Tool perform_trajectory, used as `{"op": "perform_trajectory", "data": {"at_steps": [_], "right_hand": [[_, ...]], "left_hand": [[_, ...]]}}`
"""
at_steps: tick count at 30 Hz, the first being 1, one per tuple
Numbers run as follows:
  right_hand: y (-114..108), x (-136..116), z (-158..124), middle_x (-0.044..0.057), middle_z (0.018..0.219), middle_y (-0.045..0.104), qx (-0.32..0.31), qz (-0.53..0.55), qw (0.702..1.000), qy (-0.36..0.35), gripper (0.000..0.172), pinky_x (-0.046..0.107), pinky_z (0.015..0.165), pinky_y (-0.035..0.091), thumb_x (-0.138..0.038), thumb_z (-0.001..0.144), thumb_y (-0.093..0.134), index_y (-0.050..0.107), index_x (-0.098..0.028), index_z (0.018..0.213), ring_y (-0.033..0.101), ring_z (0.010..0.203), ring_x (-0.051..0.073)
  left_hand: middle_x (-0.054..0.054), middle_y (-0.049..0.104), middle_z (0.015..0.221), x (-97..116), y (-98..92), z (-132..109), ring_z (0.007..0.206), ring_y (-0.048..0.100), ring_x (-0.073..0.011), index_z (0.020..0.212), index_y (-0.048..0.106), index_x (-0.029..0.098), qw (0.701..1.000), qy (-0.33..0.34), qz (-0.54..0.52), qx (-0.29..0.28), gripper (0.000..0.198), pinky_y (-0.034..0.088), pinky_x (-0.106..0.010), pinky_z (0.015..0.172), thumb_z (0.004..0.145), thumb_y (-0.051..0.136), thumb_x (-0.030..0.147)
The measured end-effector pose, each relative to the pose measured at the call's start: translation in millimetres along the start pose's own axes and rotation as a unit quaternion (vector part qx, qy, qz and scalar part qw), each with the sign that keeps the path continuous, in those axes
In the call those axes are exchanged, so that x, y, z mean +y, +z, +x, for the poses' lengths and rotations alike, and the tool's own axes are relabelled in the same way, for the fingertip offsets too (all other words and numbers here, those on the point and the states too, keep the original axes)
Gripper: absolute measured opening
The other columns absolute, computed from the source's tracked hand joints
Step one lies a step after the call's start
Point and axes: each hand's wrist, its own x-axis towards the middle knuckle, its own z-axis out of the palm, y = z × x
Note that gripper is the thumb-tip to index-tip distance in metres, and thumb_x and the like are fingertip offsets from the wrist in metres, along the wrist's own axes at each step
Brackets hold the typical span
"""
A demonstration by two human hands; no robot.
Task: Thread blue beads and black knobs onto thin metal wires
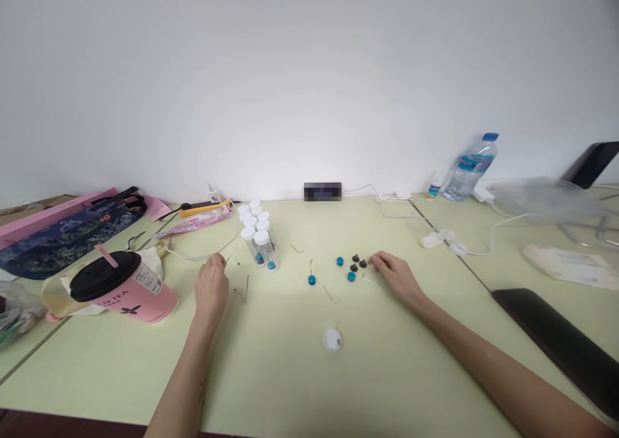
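Observation:
My left hand (211, 286) rests on the green table with its fingers curled together, at a thin metal piece (230, 254); its grip is too small to make out. To its right stand clear vials with white caps (262, 238), two with blue beads inside. My right hand (393, 273) lies with fingers bent and pressed together beside several black pieces (355, 258); what it holds, if anything, is unclear. Blue beads (351, 276) lie near them, and another blue bead (312, 280) has a wire. Bent metal pins (331, 294) and a round white lid (332, 339) lie between my hands.
A pink cup (140, 289) with a black lid stands left. Behind it are a patterned bag (77, 238) and a yellow tool (203, 208). A water bottle (470, 167), white cables and a black case (556, 348) are right. A dark device (322, 191) is against the wall.

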Motion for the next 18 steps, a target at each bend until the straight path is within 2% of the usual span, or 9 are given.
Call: {"op": "perform_trajectory", "data": {"at_steps": [5, 9, 11, 13, 15, 18], "right_hand": [[0, 1, 0, 0.001, 0.071, 0.062, -0.003, -0.001, 1.0, 0.0, 0.034, 0.027, 0.061, 0.038, -0.04, 0.089, 0.038, 0.065, -0.021, 0.083, 0.053, 0.065, 0.018], [0, 1, 0, 0.001, 0.071, 0.062, -0.007, -0.001, 1.0, 0.002, 0.033, 0.027, 0.061, 0.037, -0.039, 0.089, 0.038, 0.064, -0.021, 0.084, 0.053, 0.065, 0.018], [1, 1, 0, 0.001, 0.071, 0.062, -0.008, -0.001, 1.0, 0.003, 0.032, 0.027, 0.061, 0.037, -0.039, 0.089, 0.038, 0.064, -0.021, 0.084, 0.053, 0.065, 0.018], [1, 1, 0, 0.001, 0.072, 0.062, -0.009, -0.001, 1.0, 0.003, 0.032, 0.027, 0.062, 0.037, -0.039, 0.089, 0.038, 0.064, -0.021, 0.084, 0.053, 0.066, 0.018], [1, 1, 1, 0.001, 0.072, 0.062, -0.009, -0.002, 1.0, 0.003, 0.032, 0.027, 0.062, 0.037, -0.039, 0.089, 0.038, 0.064, -0.021, 0.084, 0.053, 0.066, 0.018], [1, 1, 1, 0.001, 0.072, 0.062, -0.009, -0.004, 1.0, 0.004, 0.032, 0.027, 0.062, 0.037, -0.039, 0.089, 0.038, 0.064, -0.021, 0.084, 0.053, 0.065, 0.018]], "left_hand": [[-0.006, 0.06, 0.089, 2, -5.4, 4, 0.078, 0.056, -0.0192, 0.104, 0.049, 0.018, 0.982, -0.002, -0.105, 0.157, 0.022, 0.04, -0.029, 0.064, 0.091, 0.033, 0.015], [-0.006, 0.059, 0.085, 7, -8.8, 2, 0.078, 0.057, -0.0177, 0.099, 0.052, 0.017, 0.944, 0.068, -0.167, 0.276, 0.016, 0.043, -0.03, 0.069, 0.092, 0.038, 0.017], [-0.006, 0.059, 0.083, 8, -8.4, 0, 0.078, 0.057, -0.0179, 0.096, 0.053, 0.016, 0.926, 0.107, -0.18, 0.315, 0.013, 0.044, -0.031, 0.07, 0.091, 0.041, 0.016], [-0.007, 0.059, 0.082, 9, -6.1, -2, 0.078, 0.057, -0.0185, 0.096, 0.052, 0.016, 0.911, 0.151, -0.186, 0.335, 0.011, 0.044, -0.032, 0.07, 0.09, 0.043, 0.014], [-0.008, 0.06, 0.083, 10, -2.7, -6, 0.078, 0.059, -0.019, 0.098, 0.052, 0.017, 0.902, 0.205, -0.188, 0.331, 0.013, 0.045, -0.033, 0.07, 0.088, 0.045, 0.011], [-0.008, 0.062, 0.083, 18, 2.9, -14, 0.079, 0.06, -0.019, 0.102, 0.052, 0.018, 0.897, 0.3, -0.182, 0.269, 0.019, 0.047, -0.032, 0.07, 0.086, 0.049, 0.008]]}}
